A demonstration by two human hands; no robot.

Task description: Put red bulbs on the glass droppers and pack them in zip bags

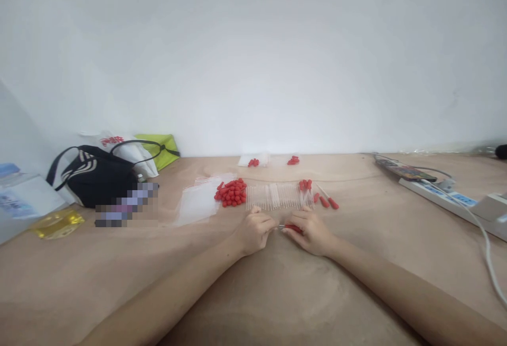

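Observation:
My left hand [257, 231] is closed, fingertips pinched together at the end of a thin, shiny glass tube [281, 226]. Facing it, my right hand [311, 231] is closed around a red rubber bulb [293, 227] that meets the tube. Just beyond my hands lies a row of clear glass tubes [273, 197]. A heap of red rubber bulbs [231, 194] sits at the row's left end. To the right lie several droppers with red bulbs [333, 204], some on top of the tubes. My fingers hide most of the held tube.
Clear plastic bags [198, 202] are spread left of the heap. Two small groups of red bulbs [253, 162] lie farther back. A black bag [101, 177] and a yellow packet [59, 223] are at left; a power strip [447, 198], phone [412, 172] and white cable [485, 235] at right.

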